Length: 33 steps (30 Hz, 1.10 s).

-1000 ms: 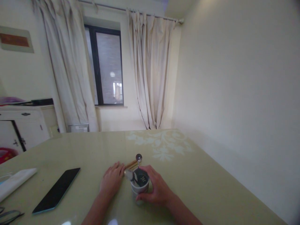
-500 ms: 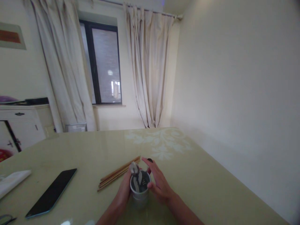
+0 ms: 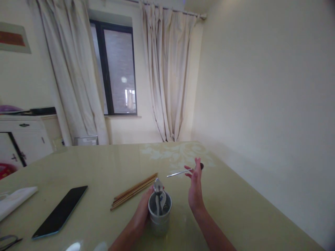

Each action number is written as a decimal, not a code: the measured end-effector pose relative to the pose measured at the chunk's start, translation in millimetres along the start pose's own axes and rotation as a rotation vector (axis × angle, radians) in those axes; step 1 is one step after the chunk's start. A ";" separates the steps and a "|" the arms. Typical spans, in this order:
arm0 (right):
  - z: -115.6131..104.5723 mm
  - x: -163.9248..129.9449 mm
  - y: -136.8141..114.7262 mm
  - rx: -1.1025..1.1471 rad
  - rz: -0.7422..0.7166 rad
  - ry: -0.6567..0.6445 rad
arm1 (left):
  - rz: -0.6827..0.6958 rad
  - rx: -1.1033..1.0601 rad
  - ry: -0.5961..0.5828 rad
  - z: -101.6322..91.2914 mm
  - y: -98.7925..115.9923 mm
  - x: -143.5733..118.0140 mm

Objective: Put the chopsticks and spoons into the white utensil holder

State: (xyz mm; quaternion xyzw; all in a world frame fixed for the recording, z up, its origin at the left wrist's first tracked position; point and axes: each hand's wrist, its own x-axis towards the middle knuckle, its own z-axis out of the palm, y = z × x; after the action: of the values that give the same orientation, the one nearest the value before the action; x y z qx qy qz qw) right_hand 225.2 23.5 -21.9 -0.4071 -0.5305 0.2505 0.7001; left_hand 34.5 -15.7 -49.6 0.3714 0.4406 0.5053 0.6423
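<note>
My left hand [image 3: 143,211] is wrapped round the left side of a grey metal-looking cup [image 3: 160,223], which stands upright on the table. Inside the cup are spoons [image 3: 158,188], at least one with its shiny bowl above the rim. Away to the right of the cup, my right hand [image 3: 195,188] grips a thin silver spoon [image 3: 179,173] between its fingers. The spoon's handle points left over the table, and its dark rounded end shows past the fingertips on the right. Beyond the cup, several wooden chopsticks [image 3: 134,191] lie in a loose bundle.
On the left of the glossy table [image 3: 104,164] lie a black phone [image 3: 61,211], a white object [image 3: 17,200] and part of a pair of glasses [image 3: 10,240]. A wall [image 3: 261,122] runs along the right edge. Behind are curtains [image 3: 167,69] and a white cabinet [image 3: 28,139].
My right hand has moved from the cup's rim out to the right, carrying the spoon, whose handle now shows. My left hand stays on the cup. The view has shifted slightly.
</note>
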 end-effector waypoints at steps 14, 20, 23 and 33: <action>39.8 -27.9 38.7 0.268 0.398 -0.378 | 0.770 1.398 0.303 -38.5 19.9 13.6; 41.7 -38.1 29.6 0.302 0.439 -0.439 | 0.680 1.690 0.316 -33.5 23.7 11.5; 41.1 -42.0 28.2 0.325 0.462 -0.477 | 0.661 1.746 0.278 -33.8 24.8 10.9; 35.0 -30.5 13.7 0.371 0.458 -0.618 | 0.455 1.738 0.298 -74.2 39.6 22.7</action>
State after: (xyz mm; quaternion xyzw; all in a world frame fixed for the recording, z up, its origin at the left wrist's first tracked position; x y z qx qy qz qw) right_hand 183.6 17.7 -46.2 -0.2873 -0.5573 0.6008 0.4958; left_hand -45.8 17.3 -42.3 0.7336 0.6609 0.1524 -0.0427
